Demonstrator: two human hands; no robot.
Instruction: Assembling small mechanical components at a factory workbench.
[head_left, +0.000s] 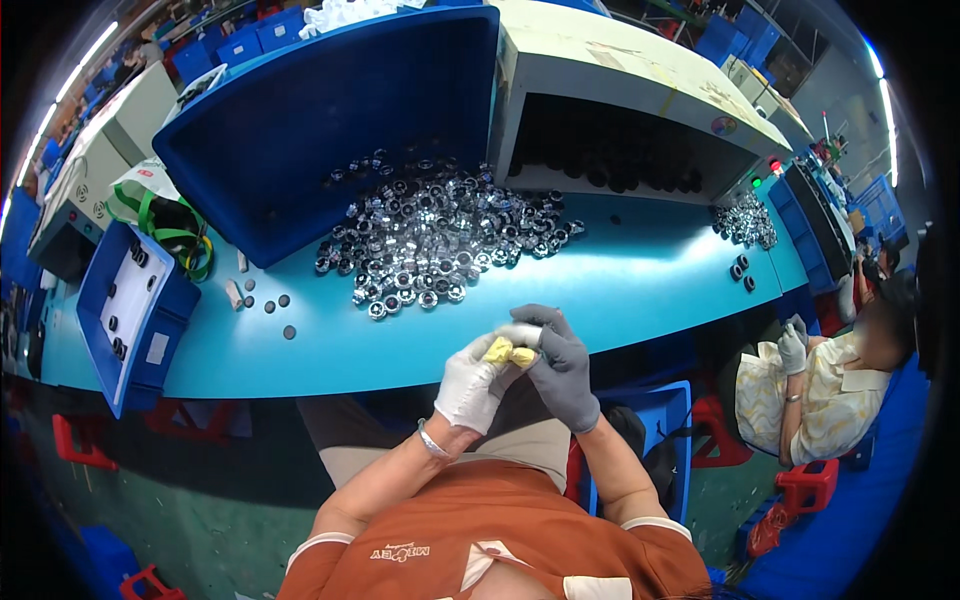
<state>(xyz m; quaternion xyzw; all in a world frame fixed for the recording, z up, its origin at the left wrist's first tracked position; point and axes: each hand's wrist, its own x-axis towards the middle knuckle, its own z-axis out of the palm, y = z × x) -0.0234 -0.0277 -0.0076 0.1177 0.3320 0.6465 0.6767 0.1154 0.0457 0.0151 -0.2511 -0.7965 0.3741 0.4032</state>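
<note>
My left hand [470, 385], in a white glove, and my right hand [565, 365], in a grey glove, meet just in front of the turquoise table's [620, 290] near edge. Between their fingers they pinch a small crumpled yellow piece [508, 352], soft like cloth or sponge. Whether a part is wrapped in it is hidden. Beyond the hands, a heap of several shiny round metal parts [435, 235] spills from a tipped blue bin [330, 110] onto the table.
A grey machine housing [640, 80] stands at the back right, with a smaller pile of metal parts [745, 220] beside it. A small blue tray [130, 310] lies at the left edge, dark loose discs [275, 305] near it. A seated person [830, 385] is at the right.
</note>
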